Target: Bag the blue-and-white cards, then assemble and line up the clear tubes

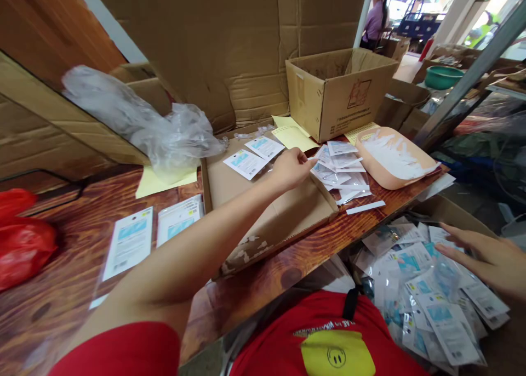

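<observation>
My left hand (292,169) reaches across a shallow cardboard tray (279,222), its fingers bent but apart. One fingertip is at the near edge of a pile of clear packets with printed cards (339,167); I see nothing held in it. Beside its wrist, two printed cards (246,163) lie in the tray. At the right, my right hand (489,255) is spread with nothing visible in it. Beneath it is a carton heaped with bagged cards (439,305). Two more packets, a flat one (128,243) and a thicker one (179,218), lie left of the tray.
A peach-coloured bin (386,173) holds white strips, and a single white strip (365,207) lies before it. Behind stands an open carton (341,96). Crumpled clear plastic (176,140) and a red bag (20,239) are leftward. Another person (373,20) is in the background.
</observation>
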A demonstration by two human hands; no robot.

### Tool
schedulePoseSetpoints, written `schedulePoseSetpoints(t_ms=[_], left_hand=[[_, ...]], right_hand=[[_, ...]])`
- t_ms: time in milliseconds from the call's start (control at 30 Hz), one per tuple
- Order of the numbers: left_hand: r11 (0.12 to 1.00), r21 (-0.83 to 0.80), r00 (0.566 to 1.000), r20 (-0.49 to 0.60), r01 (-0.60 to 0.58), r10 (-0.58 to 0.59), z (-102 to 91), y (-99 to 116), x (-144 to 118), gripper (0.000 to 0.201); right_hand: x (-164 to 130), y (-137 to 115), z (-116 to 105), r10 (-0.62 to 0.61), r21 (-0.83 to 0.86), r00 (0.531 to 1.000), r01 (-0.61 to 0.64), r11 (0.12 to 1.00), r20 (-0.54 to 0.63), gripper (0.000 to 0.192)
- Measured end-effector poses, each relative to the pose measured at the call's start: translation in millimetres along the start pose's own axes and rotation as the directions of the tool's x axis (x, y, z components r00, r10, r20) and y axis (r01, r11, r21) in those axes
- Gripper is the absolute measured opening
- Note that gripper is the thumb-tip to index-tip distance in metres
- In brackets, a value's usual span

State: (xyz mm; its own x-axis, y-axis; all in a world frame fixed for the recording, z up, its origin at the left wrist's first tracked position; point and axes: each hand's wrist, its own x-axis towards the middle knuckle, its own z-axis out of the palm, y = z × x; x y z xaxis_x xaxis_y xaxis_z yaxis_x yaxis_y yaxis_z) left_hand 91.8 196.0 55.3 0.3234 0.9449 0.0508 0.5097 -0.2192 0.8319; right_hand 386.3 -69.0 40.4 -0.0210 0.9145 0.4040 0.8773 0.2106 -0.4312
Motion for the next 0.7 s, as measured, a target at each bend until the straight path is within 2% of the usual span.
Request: schedulePoseSetpoints(t_ms=[67,133,200,267,333,400,467,533,600,700], left_hand=[[0.998,-0.009,0.997,0.022,0.068,-0.068,8.4,2.6,13.8,0.032],[0.987,-0.063,0.987,0.071,0.148,-0.144,13.8,5.2,20.9,0.037],[0.96,-0.17,0.972,0.125,0.22,-0.201,12.9,7.8,20.0,0.039],[0.916,-0.304,0.961,0.171,0.262,-0.218,5.4,10.2,11.6,0.033],[0.865,-0.406,0.953,0.189,0.294,-0.235,-6.2,11.5,-2.6,0.03],[0.815,-0.464,0.938,0.192,0.346,-0.289,-18.7,10.5,-20.4,0.028],[0.729,-0.545,0.908,0.201,0.415,-0.367,-29.9,7.5,-40.8,0.025],[0.607,-0.639,0.87,0.229,0.472,-0.436,-38.4,3.3,-62.5,0.022],[0.485,-0.71,0.829,0.259,0.511,-0.495,-43.4,-1.4,-83.0,0.02],[0.367,-0.754,0.776,0.289,0.545,-0.56,-45.4,-9.2,-106.8,0.023]], right_hand=[[17.0,-2.7,20.7,-0.11,-0.053,0.988,0.117,0.992,0.111,0.033],[41.9,-12.8,40.5,-0.233,-0.078,0.947,0.256,0.964,0.222,0.029],[70.5,-29.3,57.7,-0.342,-0.07,0.901,0.372,0.926,0.265,0.024],[96.9,-49.0,71.8,-0.427,-0.076,0.888,0.444,0.893,0.17,0.02],[117.0,-68.0,83.5,-0.486,-0.094,0.874,0.484,0.87,-0.001,0.017],[130.8,-83.4,94.0,-0.508,-0.072,0.85,0.503,0.861,-0.14,0.016],[140.9,-93.9,105.2,-0.485,0.012,0.851,0.497,0.868,-0.199,0.017],[149.6,-99.5,118.1,-0.448,0.098,0.873,0.471,0.876,-0.192,0.021],[156.5,-102.0,132.3,-0.454,0.147,0.883,0.468,0.871,-0.121,0.026],[160.0,-104.4,150.9,-0.531,0.186,0.847,0.518,0.835,0.018,0.029]])
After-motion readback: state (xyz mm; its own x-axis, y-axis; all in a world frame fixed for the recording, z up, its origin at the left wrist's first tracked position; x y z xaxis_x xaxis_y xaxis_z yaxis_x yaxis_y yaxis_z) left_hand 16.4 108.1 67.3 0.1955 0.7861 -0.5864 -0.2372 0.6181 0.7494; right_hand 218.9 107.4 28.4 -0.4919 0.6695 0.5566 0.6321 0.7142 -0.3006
